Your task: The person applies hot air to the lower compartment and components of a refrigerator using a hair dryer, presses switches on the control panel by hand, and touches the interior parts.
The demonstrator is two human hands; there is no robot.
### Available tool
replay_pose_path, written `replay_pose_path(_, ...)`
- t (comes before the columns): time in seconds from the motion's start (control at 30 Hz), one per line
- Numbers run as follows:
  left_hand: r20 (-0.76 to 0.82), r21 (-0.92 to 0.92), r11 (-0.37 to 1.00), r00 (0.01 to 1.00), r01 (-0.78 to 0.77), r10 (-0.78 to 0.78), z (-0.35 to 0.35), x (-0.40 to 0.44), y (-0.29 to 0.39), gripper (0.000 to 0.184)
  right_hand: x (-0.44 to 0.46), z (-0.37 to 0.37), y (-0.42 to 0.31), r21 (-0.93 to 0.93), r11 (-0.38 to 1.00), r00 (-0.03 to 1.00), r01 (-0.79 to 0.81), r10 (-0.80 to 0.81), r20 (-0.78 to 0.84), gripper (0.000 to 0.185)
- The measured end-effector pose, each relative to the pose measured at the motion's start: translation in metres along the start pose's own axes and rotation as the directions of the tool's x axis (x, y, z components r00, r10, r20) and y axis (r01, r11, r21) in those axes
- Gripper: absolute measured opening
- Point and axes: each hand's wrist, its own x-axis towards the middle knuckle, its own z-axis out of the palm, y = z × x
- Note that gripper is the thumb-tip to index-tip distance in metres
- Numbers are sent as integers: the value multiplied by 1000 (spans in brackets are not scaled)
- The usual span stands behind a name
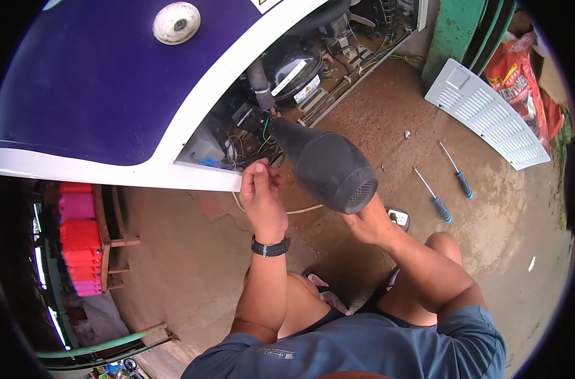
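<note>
A black blower shaped like a hair dryer points up and left into the open base of a white and purple cabinet. My right hand is wrapped round its underside, mostly hidden behind the body. Beside the blower, at the cabinet's lower edge, my left hand is closed with fingertips pinched near thin wires; what they hold, if anything, is too small to name. Behind the nozzle sit a black compressor and a dark insulated pipe.
Two screwdrivers lie on the concrete floor at the right. A grey vented panel leans near a red bag. A socket block is by my right knee. Red stacked items stand left.
</note>
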Motion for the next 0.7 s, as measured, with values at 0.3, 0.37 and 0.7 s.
replay_pose_path(0.3, 4, -5, 999, 999, 38, -38, -3, 1, 0, 20, 2, 2, -1, 155, 981, 993, -115, 111, 36, 37)
replay_pose_path(0.37, -4, -17, 1000, 1000, 20, -20, -4, 3, -1, 20, 1, 3, 1, 143, 985, 995, -99, 95, 36, 37)
replay_pose_path(0.7, -75, 220, 883, 895, -415, 439, -5, -11, 29, 24, 7, 8, -3, 206, 978, 999, -22, 12, 49, 32)
